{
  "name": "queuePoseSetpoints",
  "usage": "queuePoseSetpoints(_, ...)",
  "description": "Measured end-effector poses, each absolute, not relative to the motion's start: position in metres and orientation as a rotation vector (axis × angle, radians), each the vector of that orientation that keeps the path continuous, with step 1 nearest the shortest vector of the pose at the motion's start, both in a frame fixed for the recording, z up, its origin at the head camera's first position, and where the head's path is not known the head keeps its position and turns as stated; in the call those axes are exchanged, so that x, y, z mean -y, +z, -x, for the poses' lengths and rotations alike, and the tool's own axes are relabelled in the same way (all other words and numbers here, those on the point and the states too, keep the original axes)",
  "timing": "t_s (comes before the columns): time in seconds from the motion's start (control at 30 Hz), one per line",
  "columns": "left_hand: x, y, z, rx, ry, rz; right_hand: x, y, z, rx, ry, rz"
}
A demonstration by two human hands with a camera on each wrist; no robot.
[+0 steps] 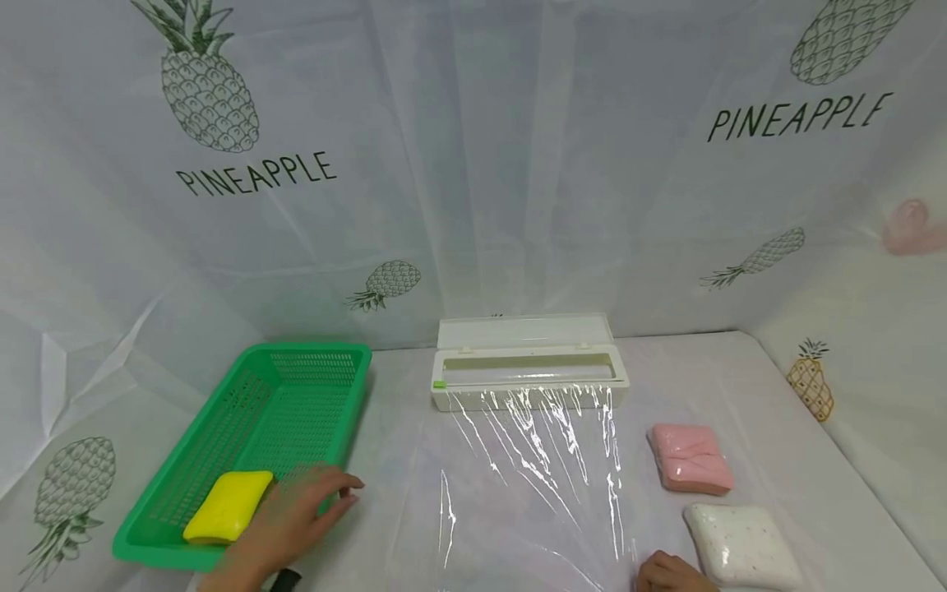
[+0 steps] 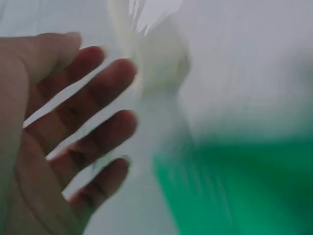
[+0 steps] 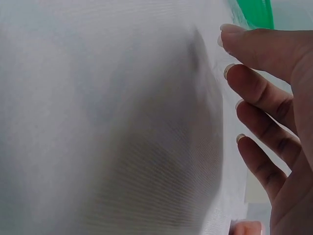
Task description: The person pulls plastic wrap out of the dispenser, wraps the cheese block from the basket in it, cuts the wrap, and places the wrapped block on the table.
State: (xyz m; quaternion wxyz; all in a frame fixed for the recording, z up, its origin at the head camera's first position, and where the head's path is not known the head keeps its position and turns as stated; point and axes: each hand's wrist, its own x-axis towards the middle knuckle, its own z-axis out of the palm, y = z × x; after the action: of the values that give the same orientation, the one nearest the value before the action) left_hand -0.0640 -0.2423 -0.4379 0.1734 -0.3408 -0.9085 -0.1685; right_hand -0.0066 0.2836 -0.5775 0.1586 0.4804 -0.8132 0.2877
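My left hand [image 1: 296, 518], blurred in the head view, is over the right rim of the green basket [image 1: 348, 427], beside a shiny yellow block [image 1: 228, 506] in the basket. In the left wrist view its fingers [image 2: 105, 129] are spread and loosely bent, with nothing between them. At the bottom edge of the head view, my right hand [image 1: 672, 573] is by the right side of a sheet of cling film [image 1: 533, 493]. Its fingers [image 3: 266, 120] are loosely bent and apart in the right wrist view. The film runs forward from a white cling film dispenser [image 1: 528, 374] with its lid raised.
To the right of the film lie a pink block [image 1: 691, 459] and a white speckled block [image 1: 743, 547]. A small green piece [image 1: 440, 384] is at the dispenser's left end. White curtains with pineapple prints [image 1: 481, 205] enclose the back and sides of the table [image 1: 784, 427].
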Motion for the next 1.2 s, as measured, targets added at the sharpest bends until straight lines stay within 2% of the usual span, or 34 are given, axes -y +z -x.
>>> queuePoseSetpoints(0.1, 0.271, -0.413, 0.069, 2.725, -0.339, 0.797, -0.282, -0.578, 0.013, 2.129, 0.641, -1.446)
queuePoseSetpoints(0.2, 0.296, -0.401, 0.074, 2.776, -0.328, 0.712, -0.281, -0.574, 0.012, 2.154, 0.684, -1.426)
queuePoseSetpoints(0.47, 0.342, -0.403, 0.084, 2.883, -0.298, 0.621, -0.279, -0.565, 0.009, 2.243, 0.768, -1.368)
queuePoseSetpoints(0.97, 0.368, -0.427, 0.094, 3.390, -0.244, 0.248, -0.276, -0.557, -0.004, 2.431, 0.583, -1.182)
queuePoseSetpoints(1.2, 0.374, -0.431, 0.097, 3.523, -0.388, 0.188, -0.276, -0.557, -0.002, 2.413, 0.553, -1.190)
